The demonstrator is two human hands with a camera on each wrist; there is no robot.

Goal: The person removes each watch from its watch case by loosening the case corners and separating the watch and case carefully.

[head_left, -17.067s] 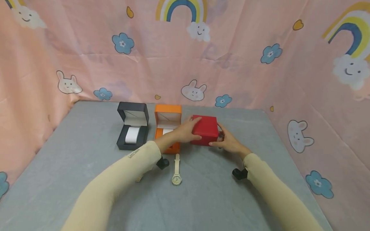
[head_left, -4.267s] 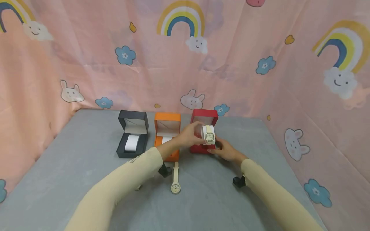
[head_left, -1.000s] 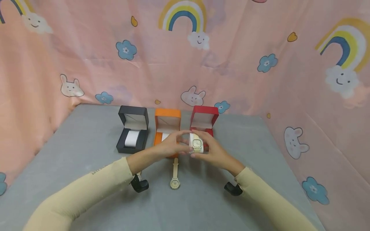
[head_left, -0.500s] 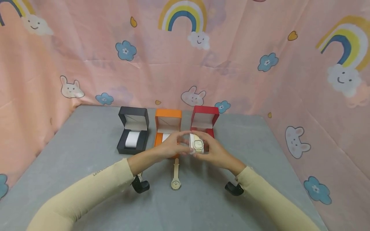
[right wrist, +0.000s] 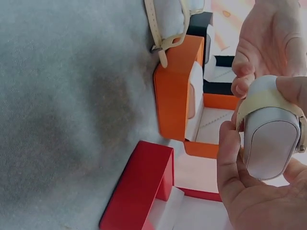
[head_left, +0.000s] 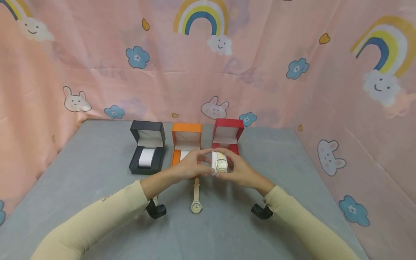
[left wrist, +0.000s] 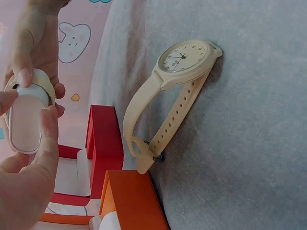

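Observation:
Both hands hold a white oval watch cushion [right wrist: 271, 141] with a cream watch [head_left: 221, 164] strapped round it, in front of the red box. My left hand [head_left: 191, 167] pinches the cushion's left end between fingers and thumb. On the other end, my right hand [head_left: 242, 172] grips with its fingers and thumb curled round cushion and strap. The watch's squarish dial faces me in the head view. Behind the hands stands the red watch box [head_left: 229, 123], lid up, its lower part mostly hidden by the right hand.
An orange box [head_left: 186, 128] and a dark grey box [head_left: 147, 125] stand with lids up, each holding a white cushion. A beige round-dial watch [head_left: 196, 207] lies on the grey tabletop [head_left: 208, 234]. Another watch [head_left: 155, 199] shows partly behind the left wrist.
Earlier the red box was shut between both hands. It was opened, and the cushion with the watch was lifted out, then brought left and nearer. Over the last second the hands barely move.

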